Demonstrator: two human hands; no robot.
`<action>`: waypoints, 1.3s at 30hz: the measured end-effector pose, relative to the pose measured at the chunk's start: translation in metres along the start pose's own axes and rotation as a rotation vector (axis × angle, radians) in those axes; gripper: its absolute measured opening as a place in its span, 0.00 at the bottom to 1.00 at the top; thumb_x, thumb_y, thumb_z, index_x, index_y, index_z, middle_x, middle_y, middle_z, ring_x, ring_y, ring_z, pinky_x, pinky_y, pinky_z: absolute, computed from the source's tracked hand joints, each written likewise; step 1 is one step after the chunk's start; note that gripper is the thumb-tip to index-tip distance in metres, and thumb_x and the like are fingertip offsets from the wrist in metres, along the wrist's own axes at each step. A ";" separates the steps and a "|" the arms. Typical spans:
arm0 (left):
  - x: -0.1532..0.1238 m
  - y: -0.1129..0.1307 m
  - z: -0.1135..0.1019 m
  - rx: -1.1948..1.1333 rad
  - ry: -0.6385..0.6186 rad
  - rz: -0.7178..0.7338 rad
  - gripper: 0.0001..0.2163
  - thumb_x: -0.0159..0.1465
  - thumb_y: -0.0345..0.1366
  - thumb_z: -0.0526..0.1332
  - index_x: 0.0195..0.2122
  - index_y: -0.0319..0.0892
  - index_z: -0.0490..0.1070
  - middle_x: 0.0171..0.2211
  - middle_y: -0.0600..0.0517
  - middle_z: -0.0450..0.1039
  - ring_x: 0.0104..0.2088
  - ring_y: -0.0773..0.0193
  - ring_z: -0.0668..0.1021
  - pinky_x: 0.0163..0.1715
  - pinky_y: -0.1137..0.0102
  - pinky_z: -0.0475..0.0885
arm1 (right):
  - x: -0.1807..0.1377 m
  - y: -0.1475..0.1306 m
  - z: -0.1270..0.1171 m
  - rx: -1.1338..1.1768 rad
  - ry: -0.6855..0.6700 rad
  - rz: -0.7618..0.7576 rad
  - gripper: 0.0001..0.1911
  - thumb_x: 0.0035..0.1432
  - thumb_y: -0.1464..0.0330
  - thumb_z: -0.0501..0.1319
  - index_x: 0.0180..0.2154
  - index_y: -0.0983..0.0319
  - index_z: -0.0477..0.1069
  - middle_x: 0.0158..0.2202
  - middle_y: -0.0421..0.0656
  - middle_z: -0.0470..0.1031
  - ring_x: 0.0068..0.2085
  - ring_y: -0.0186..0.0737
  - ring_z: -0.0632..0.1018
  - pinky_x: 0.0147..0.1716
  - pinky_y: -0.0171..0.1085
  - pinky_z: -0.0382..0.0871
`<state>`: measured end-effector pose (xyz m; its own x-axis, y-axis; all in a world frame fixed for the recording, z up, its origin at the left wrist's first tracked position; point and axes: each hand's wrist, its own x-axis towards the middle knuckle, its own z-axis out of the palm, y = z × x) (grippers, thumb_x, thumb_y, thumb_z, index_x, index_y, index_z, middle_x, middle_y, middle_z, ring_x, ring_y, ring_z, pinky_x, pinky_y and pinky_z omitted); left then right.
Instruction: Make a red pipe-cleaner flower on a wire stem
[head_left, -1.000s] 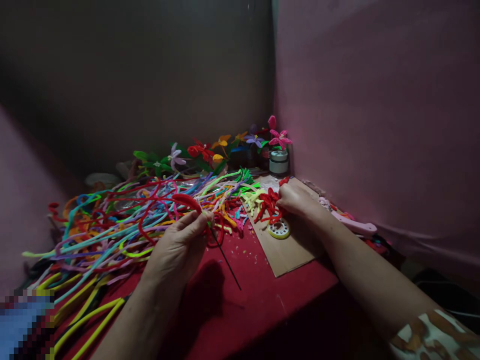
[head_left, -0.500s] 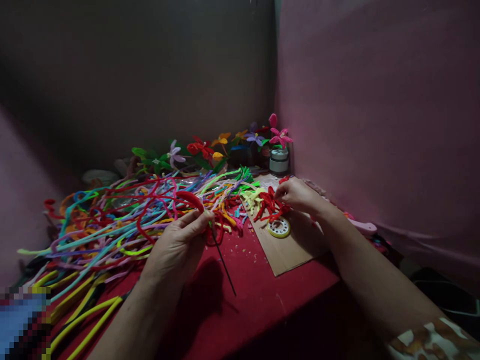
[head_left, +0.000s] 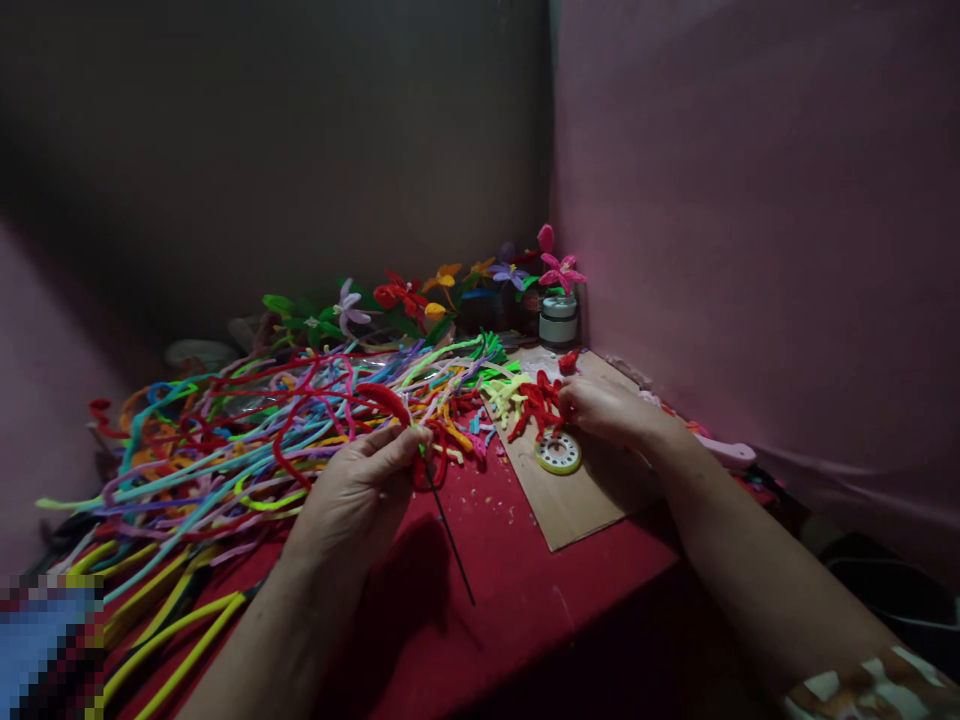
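Observation:
Pinched in my left hand is a dark wire stem that slants down toward the table's front. Red fuzzy pipe-cleaner petals spread from its top, with a bit of green at my fingertips. My right hand is over the cardboard sheet, fingers curled down at the edge of a pile of short red pipe-cleaner pieces. Whatever those fingers hold is hidden. A round white-and-yellow dial-like disc lies just in front of the pile. Pale yellow pieces lie beside the red ones.
Loose pipe cleaners in many colours cover the table's left side. Yellow-handled pliers lie at front left. Finished flowers and a jar stand along the back. A pink-handled tool lies right, by the wall.
My right hand has shifted slightly right and down, uncovering a small red piece behind it. My left hand stays nearly in place, with the wire stem's tip slightly lower.

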<state>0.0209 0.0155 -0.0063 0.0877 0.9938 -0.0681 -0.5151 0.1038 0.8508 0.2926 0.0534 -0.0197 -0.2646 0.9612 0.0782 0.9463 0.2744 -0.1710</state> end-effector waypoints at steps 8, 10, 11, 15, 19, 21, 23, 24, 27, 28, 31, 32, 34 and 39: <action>-0.003 0.001 0.003 0.033 -0.121 -0.010 0.08 0.42 0.29 0.71 0.23 0.33 0.75 0.22 0.50 0.73 0.23 0.71 0.74 0.26 0.78 0.70 | 0.000 0.004 -0.005 0.324 0.159 0.013 0.08 0.52 0.73 0.57 0.30 0.63 0.76 0.27 0.42 0.73 0.29 0.33 0.69 0.28 0.32 0.60; -0.003 0.001 0.003 0.034 -0.120 -0.012 0.08 0.42 0.29 0.71 0.23 0.33 0.75 0.22 0.50 0.73 0.24 0.71 0.74 0.26 0.79 0.70 | 0.001 0.002 -0.005 0.453 0.184 0.026 0.09 0.51 0.74 0.56 0.29 0.64 0.75 0.27 0.43 0.73 0.28 0.33 0.70 0.27 0.32 0.60; -0.003 0.001 0.002 0.034 -0.118 -0.014 0.08 0.42 0.29 0.71 0.23 0.33 0.75 0.22 0.50 0.73 0.23 0.71 0.74 0.26 0.79 0.70 | 0.001 0.001 -0.004 0.551 0.201 0.039 0.09 0.51 0.75 0.56 0.30 0.65 0.75 0.27 0.43 0.73 0.28 0.32 0.69 0.27 0.31 0.61; -0.002 0.001 0.002 0.038 -0.099 -0.015 0.08 0.41 0.29 0.71 0.22 0.35 0.75 0.21 0.51 0.73 0.22 0.72 0.73 0.24 0.79 0.70 | 0.000 -0.003 -0.004 1.000 0.156 0.117 0.13 0.50 0.75 0.55 0.37 0.67 0.73 0.20 0.38 0.68 0.20 0.28 0.64 0.20 0.30 0.58; -0.002 0.001 0.003 0.069 -0.086 -0.032 0.09 0.40 0.30 0.72 0.22 0.35 0.76 0.20 0.52 0.73 0.22 0.72 0.73 0.24 0.79 0.68 | -0.002 -0.004 -0.001 1.254 0.061 0.076 0.12 0.46 0.75 0.59 0.36 0.67 0.74 0.23 0.39 0.70 0.20 0.26 0.65 0.18 0.29 0.56; -0.003 0.001 0.003 0.122 -0.089 -0.042 0.08 0.41 0.31 0.71 0.23 0.36 0.76 0.22 0.52 0.74 0.24 0.72 0.73 0.25 0.79 0.68 | -0.003 -0.007 0.000 1.326 0.025 0.036 0.12 0.45 0.75 0.62 0.35 0.66 0.74 0.27 0.41 0.72 0.22 0.26 0.67 0.18 0.28 0.56; -0.005 0.000 0.002 0.223 -0.120 -0.039 0.08 0.45 0.32 0.70 0.27 0.38 0.77 0.25 0.52 0.75 0.27 0.71 0.74 0.29 0.79 0.68 | -0.005 -0.014 0.000 1.376 -0.006 -0.009 0.12 0.44 0.74 0.64 0.35 0.66 0.73 0.28 0.41 0.73 0.22 0.26 0.68 0.18 0.27 0.57; -0.006 -0.001 0.002 0.287 -0.150 -0.036 0.08 0.46 0.32 0.69 0.29 0.38 0.77 0.28 0.52 0.76 0.30 0.70 0.75 0.33 0.78 0.67 | -0.006 -0.019 0.000 1.396 -0.020 -0.036 0.12 0.43 0.74 0.65 0.35 0.66 0.73 0.28 0.41 0.73 0.23 0.25 0.68 0.18 0.27 0.58; -0.009 -0.003 0.001 0.469 -0.264 -0.060 0.10 0.51 0.33 0.67 0.36 0.39 0.77 0.36 0.49 0.77 0.40 0.64 0.75 0.43 0.74 0.65 | -0.011 -0.039 -0.004 1.448 -0.069 -0.110 0.12 0.42 0.74 0.66 0.34 0.66 0.72 0.26 0.40 0.72 0.23 0.25 0.69 0.19 0.26 0.59; -0.010 -0.003 0.002 0.504 -0.297 -0.080 0.11 0.51 0.33 0.66 0.37 0.39 0.77 0.38 0.48 0.77 0.42 0.62 0.74 0.45 0.72 0.64 | -0.013 -0.047 -0.005 1.461 -0.082 -0.131 0.11 0.43 0.74 0.66 0.33 0.67 0.72 0.25 0.39 0.71 0.22 0.25 0.69 0.18 0.26 0.59; -0.014 -0.005 0.006 0.538 -0.324 -0.116 0.10 0.53 0.35 0.65 0.36 0.38 0.77 0.37 0.46 0.78 0.40 0.58 0.75 0.45 0.67 0.64 | -0.017 -0.067 -0.007 1.510 -0.050 -0.182 0.09 0.44 0.75 0.65 0.32 0.67 0.71 0.23 0.38 0.70 0.18 0.24 0.66 0.15 0.26 0.57; -0.015 -0.005 0.007 0.530 -0.319 -0.122 0.10 0.53 0.35 0.65 0.35 0.38 0.77 0.36 0.45 0.78 0.38 0.58 0.76 0.44 0.67 0.65 | -0.017 -0.072 -0.007 1.534 -0.022 -0.198 0.08 0.44 0.75 0.65 0.32 0.67 0.71 0.23 0.37 0.70 0.17 0.24 0.66 0.15 0.26 0.58; -0.017 -0.005 0.010 0.500 -0.307 -0.140 0.09 0.53 0.35 0.65 0.34 0.37 0.77 0.33 0.45 0.78 0.34 0.59 0.77 0.41 0.67 0.67 | -0.018 -0.081 -0.007 1.585 0.050 -0.238 0.07 0.45 0.75 0.65 0.31 0.67 0.71 0.23 0.37 0.70 0.18 0.25 0.68 0.17 0.27 0.61; -0.021 -0.005 0.012 0.359 -0.296 -0.127 0.07 0.53 0.33 0.64 0.32 0.36 0.77 0.25 0.47 0.77 0.25 0.64 0.77 0.30 0.70 0.70 | -0.019 -0.091 -0.006 1.569 0.148 -0.377 0.04 0.54 0.71 0.59 0.32 0.65 0.72 0.25 0.39 0.71 0.22 0.28 0.71 0.22 0.30 0.67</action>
<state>0.0314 -0.0067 -0.0028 0.3965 0.9149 -0.0763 -0.1627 0.1518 0.9749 0.2123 0.0098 -0.0002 -0.3190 0.8502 0.4188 -0.3000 0.3286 -0.8956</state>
